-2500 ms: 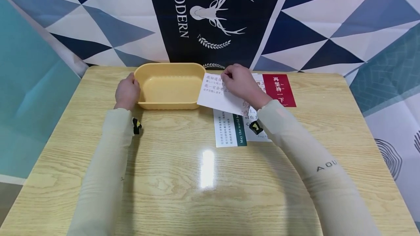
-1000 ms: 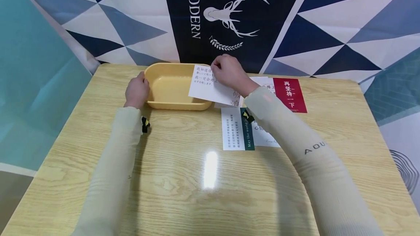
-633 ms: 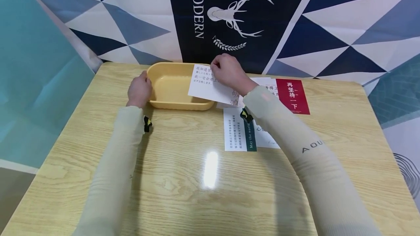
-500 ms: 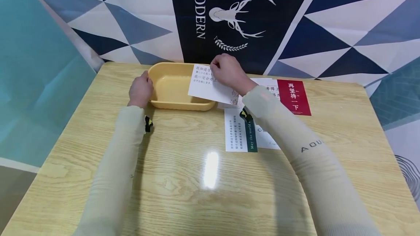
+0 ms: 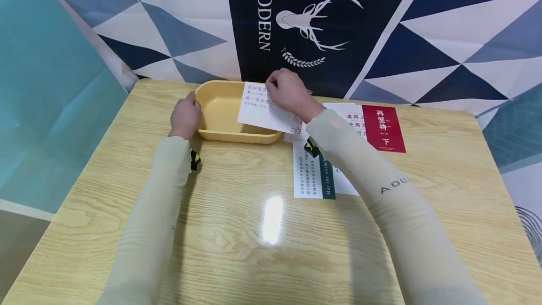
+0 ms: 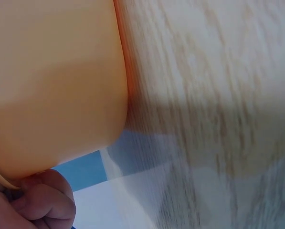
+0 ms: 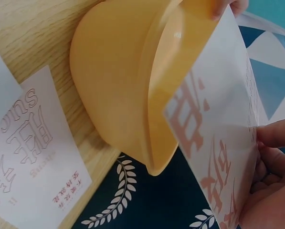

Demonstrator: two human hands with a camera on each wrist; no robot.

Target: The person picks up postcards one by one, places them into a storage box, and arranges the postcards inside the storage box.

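Note:
My left hand (image 5: 185, 116) grips the left end of a yellow plastic basin (image 5: 218, 114) by its rim. In the left wrist view, curled fingers (image 6: 49, 200) hold the rim under the basin's smooth outer wall (image 6: 56, 86). My right hand (image 5: 292, 94) pinches a white printed card (image 5: 260, 112) by its far edge. The card is tilted and overlaps the right part of the basin in the head view. Seen from the right wrist, thumb and fingers hold the card (image 7: 218, 95) at its edge, large reddish characters showing, beside the basin's mouth.
Right of the basin lie several overlapping cards: a green-and-white card (image 5: 308, 173), a red-and-white card (image 5: 387, 128) and others partly under the right arm. The wooden table (image 5: 228, 229) meets a patterned backdrop (image 5: 203, 22) at its back edge.
My right hand has carried the white card leftward, from the basin's right edge to further over it. The left hand keeps its grip on the rim. The head view has shifted slightly.

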